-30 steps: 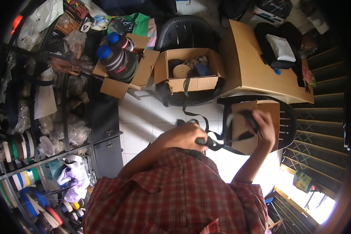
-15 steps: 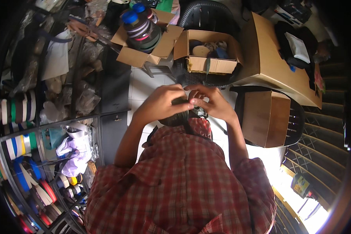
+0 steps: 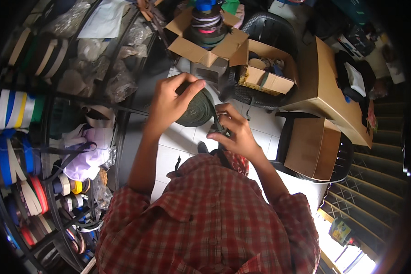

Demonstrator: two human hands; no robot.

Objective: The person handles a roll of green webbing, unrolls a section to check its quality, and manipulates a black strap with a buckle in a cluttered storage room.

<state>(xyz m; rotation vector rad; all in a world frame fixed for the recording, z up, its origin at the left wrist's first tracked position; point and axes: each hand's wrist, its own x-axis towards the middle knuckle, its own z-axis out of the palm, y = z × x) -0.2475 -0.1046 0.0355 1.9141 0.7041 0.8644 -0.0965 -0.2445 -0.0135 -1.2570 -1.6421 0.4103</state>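
Note:
In front of my chest, a dark green roll of webbing (image 3: 195, 113) is held with its coiled side showing. My left hand (image 3: 170, 101) grips the upper left of the roll, thumb lying over its top edge. From the roll's right side a loose length of the webbing (image 3: 213, 112) hangs down to my right hand (image 3: 235, 130). The fingers there are curled and closed on that length, with the thumb below. Part of the strap inside the right hand is hidden.
Shelves on the left hold many rolls of coloured webbing (image 3: 14, 109) and plastic bags. Ahead stands an open carton of rolls (image 3: 194, 51), beside another open carton (image 3: 265, 82) on a black chair. An open cardboard box (image 3: 301, 146) rests on a chair at right, below a large carton (image 3: 313, 86).
The view has turned left. The roll, mostly hidden by my hands before, now shows its coiled face, and my hands have moved apart, the right one lower with the strap.

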